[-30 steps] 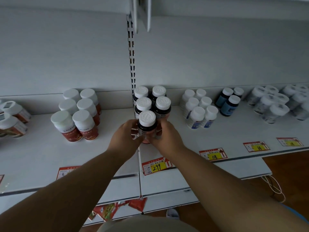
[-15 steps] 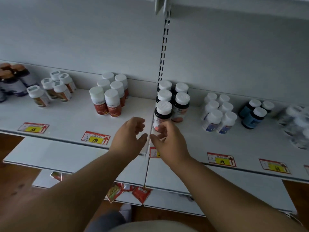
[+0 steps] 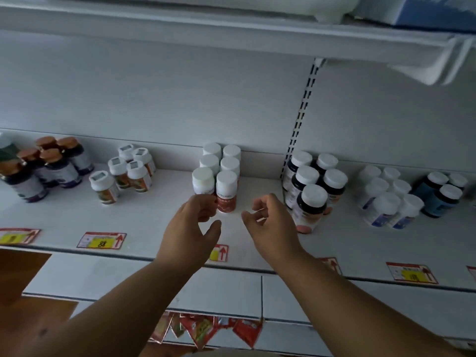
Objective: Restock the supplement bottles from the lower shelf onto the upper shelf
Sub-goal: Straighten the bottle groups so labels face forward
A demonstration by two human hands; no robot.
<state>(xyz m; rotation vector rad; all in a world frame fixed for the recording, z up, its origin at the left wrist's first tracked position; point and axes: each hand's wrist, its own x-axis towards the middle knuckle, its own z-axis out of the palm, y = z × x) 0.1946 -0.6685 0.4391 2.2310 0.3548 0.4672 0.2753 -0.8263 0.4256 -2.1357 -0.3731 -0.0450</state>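
Several red-labelled, white-capped supplement bottles (image 3: 226, 191) stand in two rows on the white shelf (image 3: 144, 215). My left hand (image 3: 192, 225) hovers just in front of the front-left bottle of that group, fingers loosely curled and holding nothing. My right hand (image 3: 270, 228) is beside it, also empty with relaxed fingers, between the red bottles and a cluster of dark bottles with white caps (image 3: 310, 202). The front dark bottle stands alone at the shelf's joint.
Left along the shelf stand small white bottles (image 3: 123, 173) and brown-capped dark bottles (image 3: 43, 166). To the right are white bottles (image 3: 386, 197) and blue bottles (image 3: 440, 194). Price tags (image 3: 101, 240) line the shelf's edge. A higher shelf (image 3: 231, 29) overhangs; red packets (image 3: 206, 331) hang below.
Both hands let go of the front dark bottle, which now stands on the shelf. The hands and the view have shifted left, towards the red-labelled bottles.
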